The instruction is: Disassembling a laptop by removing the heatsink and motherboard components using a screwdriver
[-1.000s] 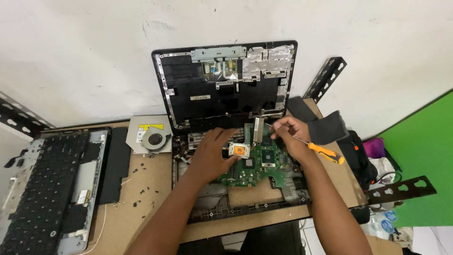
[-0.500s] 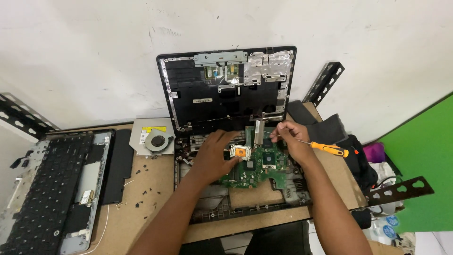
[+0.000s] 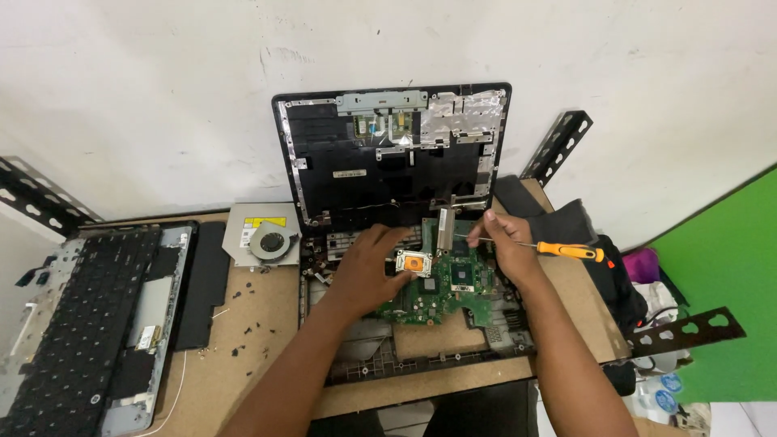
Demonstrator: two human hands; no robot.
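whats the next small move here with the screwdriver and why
Probably bring the screwdriver tip down onto the green motherboard. The right hand holds it lying sideways, tip near the board's top edge, while the left hand presses on the board.

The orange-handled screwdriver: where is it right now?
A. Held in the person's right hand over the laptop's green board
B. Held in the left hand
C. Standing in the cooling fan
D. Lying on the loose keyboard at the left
A: the right hand has a grip on the orange-handled screwdriver, its shaft crossing that hand above the green motherboard, while the left hand rests on the board.
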